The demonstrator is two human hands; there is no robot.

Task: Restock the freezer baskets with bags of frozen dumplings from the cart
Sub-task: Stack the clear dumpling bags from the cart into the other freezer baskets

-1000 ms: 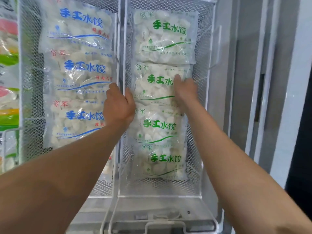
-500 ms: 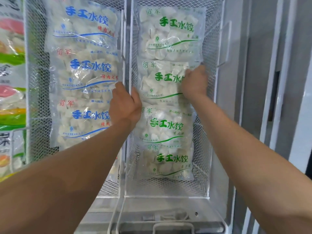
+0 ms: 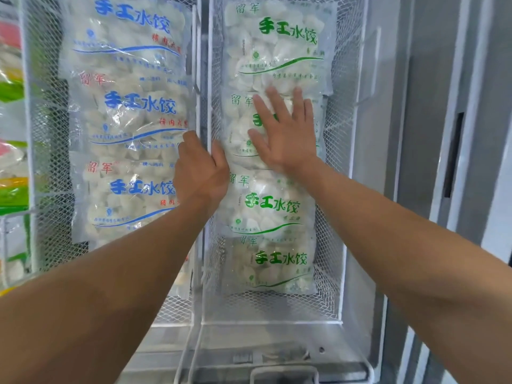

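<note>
Both forearms reach up and forward from the bottom edge of the view into two white wire freezer baskets that stand side by side. The left hand [image 3: 201, 177] sits at the seam between them, its fingers curled round the upright white wire edge [image 3: 207, 112] where the baskets meet; whether it also pinches the edge of a bag there cannot be told. Just to the right of that grip, the right hand [image 3: 285, 134] lies flat with fingers straight and spread, pressing on the second green-print dumpling bag [image 3: 238, 128] from the top in the right basket [image 3: 346, 189].

Under the pressing palm, a third green-print bag [image 3: 271, 206] overlaps downward, and below that a fourth green-print bag [image 3: 279, 264] rests near the basket's mesh floor. Above the fingertips, the top green-print bag [image 3: 279, 42] overlaps the pressed one.

To the left of the gripping hand, the left basket [image 3: 27, 134] holds three blue-print dumpling bags [image 3: 133, 112] stacked in an overlapping column, the lowest partly behind the left forearm.

Farther left of that basket, coloured packages [image 3: 11, 162] show in another compartment. To the right of the pressing hand, beyond the right basket's side, stands the grey freezer frame [image 3: 432, 162].
</note>
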